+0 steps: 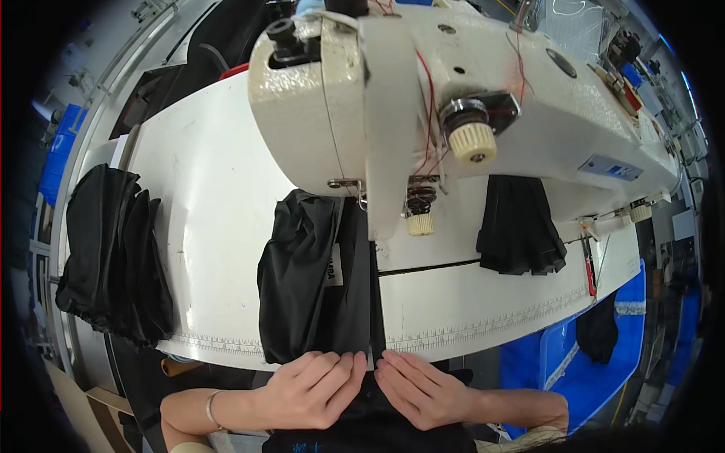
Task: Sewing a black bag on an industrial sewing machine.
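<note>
A piece of black fabric [298, 294] with a small white label lies on the white sewing table, its far end under the head of the sewing machine [302, 113]. My left hand [317, 389] is closed at the near edge of this fabric, fingertips pinched on it. Beside the fabric a narrow black strip [379, 325] runs from the machine toward me. At its near end my right hand [427, 389] is closed, thumb and fingers pressed together on the strip. Both hands are close together at the table's front edge. The needle area is hidden behind the machine head.
A thick pile of black fabric pieces [113, 257] sits at the left of the table [211, 189]. Right of the machine head lies a fanned bundle of black strips [519, 226], with a red-handled tool [590, 268] farther right. A blue bin [630, 332] holding black fabric stands below the right edge.
</note>
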Motion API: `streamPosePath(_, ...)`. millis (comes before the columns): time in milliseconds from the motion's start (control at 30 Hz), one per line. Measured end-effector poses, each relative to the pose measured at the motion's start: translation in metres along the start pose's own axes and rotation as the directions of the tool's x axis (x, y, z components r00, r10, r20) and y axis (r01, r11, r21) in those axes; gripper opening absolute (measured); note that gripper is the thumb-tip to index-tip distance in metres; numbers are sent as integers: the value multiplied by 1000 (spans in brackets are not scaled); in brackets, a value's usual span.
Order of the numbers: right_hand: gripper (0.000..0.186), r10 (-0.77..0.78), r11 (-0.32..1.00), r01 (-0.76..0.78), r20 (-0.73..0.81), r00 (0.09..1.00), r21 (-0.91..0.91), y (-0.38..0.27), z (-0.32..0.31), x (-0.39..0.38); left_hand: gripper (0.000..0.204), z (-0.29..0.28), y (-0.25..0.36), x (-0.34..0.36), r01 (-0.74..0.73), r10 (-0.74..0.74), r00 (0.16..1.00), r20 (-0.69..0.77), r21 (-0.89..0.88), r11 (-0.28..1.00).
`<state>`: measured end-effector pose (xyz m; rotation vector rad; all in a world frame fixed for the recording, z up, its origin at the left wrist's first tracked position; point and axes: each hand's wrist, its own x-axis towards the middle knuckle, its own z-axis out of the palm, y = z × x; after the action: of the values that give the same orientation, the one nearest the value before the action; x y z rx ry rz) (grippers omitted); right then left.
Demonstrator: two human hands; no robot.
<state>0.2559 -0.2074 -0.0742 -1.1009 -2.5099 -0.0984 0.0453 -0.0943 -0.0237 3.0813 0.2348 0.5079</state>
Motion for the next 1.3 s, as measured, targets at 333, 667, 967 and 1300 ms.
streamPosePath(333,28,-13,999,12,-23,1000,-41,1,0,3,37,26,12,-19,201,-204,979,11,-214,956)
streamPosePath(667,27,-25,999,25,3,1000,-44,2,-2,6,38,20,8,-14,299,-302,952,44,-325,897)
streamPosePath(967,25,-38,998,40,42,998,-48,2,-7,9,24,4,0,-4,40,-40,999,-7,-85,996)
streamPosePath(1300,23,-34,999,34,3,999,-28,1,-3,11,24,22,6,-8,34,-32,999,35,-70,997)
